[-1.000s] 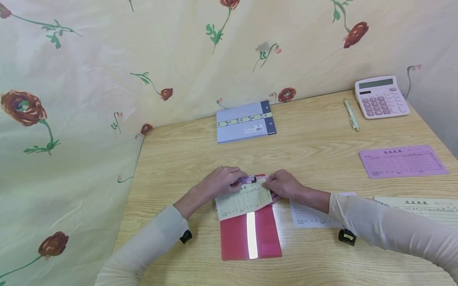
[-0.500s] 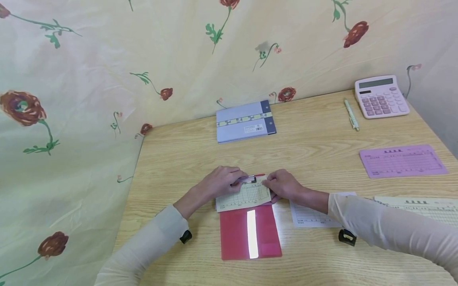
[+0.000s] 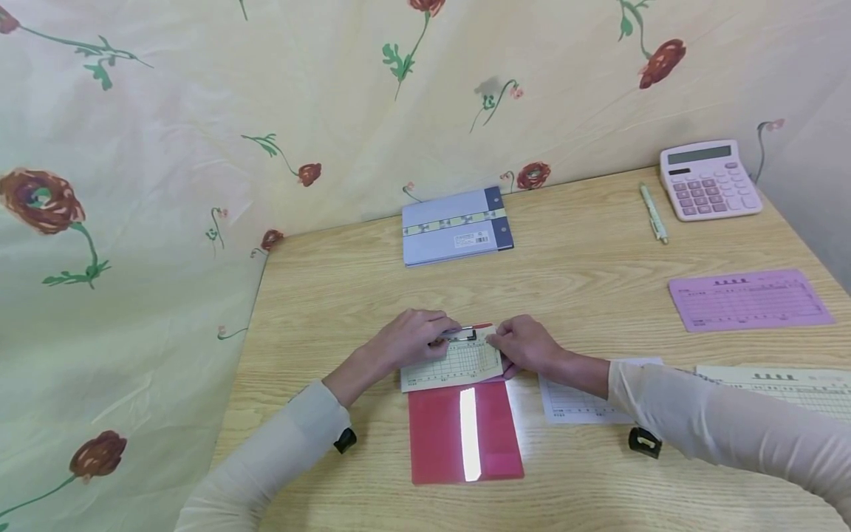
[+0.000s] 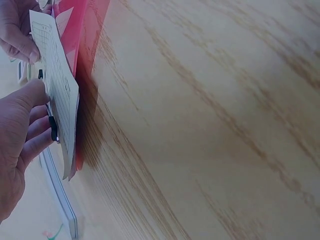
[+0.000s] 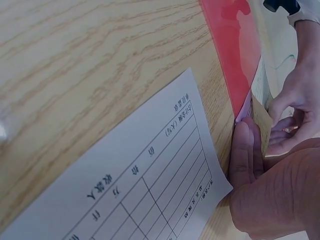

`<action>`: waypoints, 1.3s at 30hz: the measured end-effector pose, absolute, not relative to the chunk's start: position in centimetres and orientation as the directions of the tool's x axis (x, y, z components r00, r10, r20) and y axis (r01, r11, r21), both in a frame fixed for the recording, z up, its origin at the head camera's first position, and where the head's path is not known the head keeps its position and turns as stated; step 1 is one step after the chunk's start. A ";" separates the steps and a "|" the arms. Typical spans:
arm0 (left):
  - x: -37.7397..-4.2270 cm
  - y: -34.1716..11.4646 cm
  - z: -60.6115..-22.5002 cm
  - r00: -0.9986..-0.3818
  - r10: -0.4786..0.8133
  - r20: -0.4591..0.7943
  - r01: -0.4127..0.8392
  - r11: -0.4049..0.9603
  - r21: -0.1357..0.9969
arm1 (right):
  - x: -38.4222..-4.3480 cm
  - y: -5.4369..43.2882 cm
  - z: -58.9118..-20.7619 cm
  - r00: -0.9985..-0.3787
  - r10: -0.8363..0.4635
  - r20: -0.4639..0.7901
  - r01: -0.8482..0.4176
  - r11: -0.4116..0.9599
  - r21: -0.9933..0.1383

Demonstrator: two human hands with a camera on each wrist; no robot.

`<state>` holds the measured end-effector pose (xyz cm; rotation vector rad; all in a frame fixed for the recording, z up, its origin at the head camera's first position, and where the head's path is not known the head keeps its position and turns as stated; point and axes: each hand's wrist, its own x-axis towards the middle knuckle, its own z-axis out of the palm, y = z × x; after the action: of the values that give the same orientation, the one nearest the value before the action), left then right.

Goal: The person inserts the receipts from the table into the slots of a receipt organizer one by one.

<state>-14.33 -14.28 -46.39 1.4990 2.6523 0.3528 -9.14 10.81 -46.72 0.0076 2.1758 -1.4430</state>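
Observation:
A red plastic clip folder (image 3: 435, 440) lies on the wooden table in the head view, its lower half bare and shiny. Across its top sits a pale yellow printed form (image 3: 448, 368), with a pink sheet's edge showing underneath. My left hand (image 3: 414, 338) pinches the metal clip (image 3: 465, 335) at the folder's top, thumb on one side and fingers on the other in the left wrist view. With thumb and fingers, my right hand (image 3: 530, 344) grips the papers' right edge. Fingers hide part of the clip and the form's left upper corner.
Beside my right forearm lie a white form (image 3: 578, 403) and a yellow form (image 3: 791, 388). Further back are a purple form (image 3: 750, 300), a green pen (image 3: 654, 214), a pink calculator (image 3: 710, 181) and a blue binder (image 3: 452, 227). Floral cloth (image 3: 346, 96) stands behind the table.
The yellow form's lower edge has shifted up toward the folder's top and straightened, uncovering more red. Both hands keep nearly the same place and hold.

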 end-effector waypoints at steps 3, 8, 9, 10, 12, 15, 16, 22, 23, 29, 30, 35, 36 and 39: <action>-14.4 -14.3 -46.4 -0.516 0.855 0.053 0.840 0.493 0.228 | -9.1 10.8 -46.7 -0.866 -0.269 -0.422 0.285 0.427 -0.858; -14.4 -14.3 -46.4 -0.512 0.857 0.058 0.841 0.486 0.238 | -9.0 10.7 -46.7 -0.870 -0.262 -0.418 0.283 0.428 -0.858; -14.4 -14.3 -46.4 -0.511 0.858 0.059 0.841 0.484 0.242 | -9.0 10.7 -46.7 -0.870 -0.262 -0.417 0.281 0.430 -0.858; -14.4 -14.2 -46.5 -0.509 0.859 0.060 0.841 0.482 0.245 | -9.0 10.7 -46.7 -0.871 -0.262 -0.416 0.279 0.433 -0.857; -14.4 -14.2 -46.5 -0.508 0.859 0.063 0.842 0.480 0.245 | -9.0 10.7 -46.7 -0.871 -0.261 -0.416 0.277 0.438 -0.855; -14.5 -14.2 -46.5 -0.506 0.860 0.064 0.845 0.479 0.239 | -9.0 10.7 -46.7 -0.873 -0.258 -0.414 0.275 0.439 -0.855; -14.5 -14.2 -46.5 -0.506 0.860 0.064 0.845 0.479 0.238 | -9.0 10.7 -46.7 -0.874 -0.257 -0.412 0.274 0.440 -0.855; -14.4 -14.2 -46.6 -0.508 0.859 0.065 0.845 0.482 0.233 | -9.0 10.6 -46.8 -0.881 -0.255 -0.397 0.258 0.445 -0.857; -14.4 -14.2 -46.6 -0.507 0.859 0.068 0.846 0.481 0.230 | -9.0 10.6 -46.8 -0.882 -0.256 -0.396 0.255 0.447 -0.857; -14.4 -14.2 -46.7 -0.499 0.863 0.077 0.854 0.475 0.211 | -8.9 10.6 -46.8 -0.882 -0.263 -0.391 0.242 0.459 -0.855; -14.4 -14.2 -46.7 -0.499 0.863 0.076 0.854 0.475 0.211 | -8.9 10.6 -46.8 -0.882 -0.264 -0.390 0.240 0.460 -0.855; -14.2 -14.2 -46.7 -0.511 0.857 0.073 0.847 0.486 0.216 | -9.0 10.7 -46.7 -0.874 -0.271 -0.403 0.252 0.456 -0.853; -14.2 -14.2 -46.7 -0.512 0.856 0.075 0.846 0.487 0.219 | -9.0 10.8 -46.7 -0.872 -0.273 -0.407 0.258 0.452 -0.854; -14.1 -14.2 -46.7 -0.516 0.853 0.080 0.843 0.490 0.220 | -9.1 10.9 -46.6 -0.861 -0.285 -0.422 0.273 0.443 -0.854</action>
<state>-14.15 -14.24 -46.71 1.5246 2.6776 0.3602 -9.09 10.88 -46.57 -0.0102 2.1822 -1.4269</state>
